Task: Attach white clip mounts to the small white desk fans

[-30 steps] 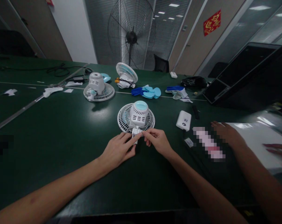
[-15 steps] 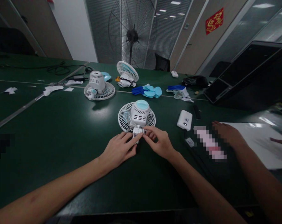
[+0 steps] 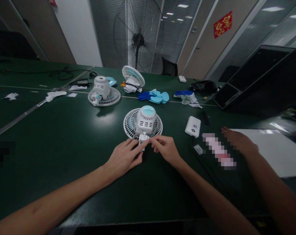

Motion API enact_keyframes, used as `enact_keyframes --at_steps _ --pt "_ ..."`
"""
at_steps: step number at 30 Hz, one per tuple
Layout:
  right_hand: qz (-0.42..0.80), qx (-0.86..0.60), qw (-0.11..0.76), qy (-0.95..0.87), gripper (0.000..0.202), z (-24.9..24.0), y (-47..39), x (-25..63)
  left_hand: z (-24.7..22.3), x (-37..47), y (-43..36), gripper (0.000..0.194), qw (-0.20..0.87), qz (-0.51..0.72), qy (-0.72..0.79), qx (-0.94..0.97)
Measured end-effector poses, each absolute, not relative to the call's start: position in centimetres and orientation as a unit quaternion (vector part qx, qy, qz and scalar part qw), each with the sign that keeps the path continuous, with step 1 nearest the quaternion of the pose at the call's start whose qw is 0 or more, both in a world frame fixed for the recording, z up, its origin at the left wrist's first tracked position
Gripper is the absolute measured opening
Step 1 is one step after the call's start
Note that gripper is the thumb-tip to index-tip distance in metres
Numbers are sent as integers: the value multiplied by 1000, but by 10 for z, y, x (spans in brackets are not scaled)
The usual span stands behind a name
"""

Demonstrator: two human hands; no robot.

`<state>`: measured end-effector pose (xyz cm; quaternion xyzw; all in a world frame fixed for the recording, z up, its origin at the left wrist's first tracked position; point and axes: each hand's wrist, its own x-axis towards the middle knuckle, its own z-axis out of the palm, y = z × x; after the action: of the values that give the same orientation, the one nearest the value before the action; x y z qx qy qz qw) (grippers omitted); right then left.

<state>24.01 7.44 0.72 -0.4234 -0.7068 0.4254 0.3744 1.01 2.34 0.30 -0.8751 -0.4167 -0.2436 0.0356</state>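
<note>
A small white fan with a light-blue cap lies grille-down on the dark green table, its clamp end towards me. My left hand is closed around the left side of that clamp end, thumb on top. On its right side, my right hand pinches with thumb and forefinger at the edge of the clamp; whatever small part sits between those fingertips is too small to name. Both hands nearly meet there.
Two more small fans stand farther back, beside blue fan blades and gloves. A white power bank lies to the right. Another person's hand rests by a white board. A black case stands at back right.
My right hand has shifted slightly, its fingers drawn closer together at the clamp's right side. The other person's second hand has left the white board. My left hand keeps its hold.
</note>
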Motion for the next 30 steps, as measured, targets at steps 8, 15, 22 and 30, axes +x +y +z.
enact_keyframes --at_steps 8,15,22,30 --pt "698 -407 307 -503 44 13 73 233 4 10 23 56 40 -245 -414 -876" --pt "283 -406 364 -789 26 19 69 245 5 10 23 54 41 -246 -412 -876" --pt "210 -369 332 -843 25 19 71 250 6 10 23 55 39 -245 -414 -876" --pt "396 -410 366 -735 28 15 70 242 5 11 23 56 40 -249 -416 -874"
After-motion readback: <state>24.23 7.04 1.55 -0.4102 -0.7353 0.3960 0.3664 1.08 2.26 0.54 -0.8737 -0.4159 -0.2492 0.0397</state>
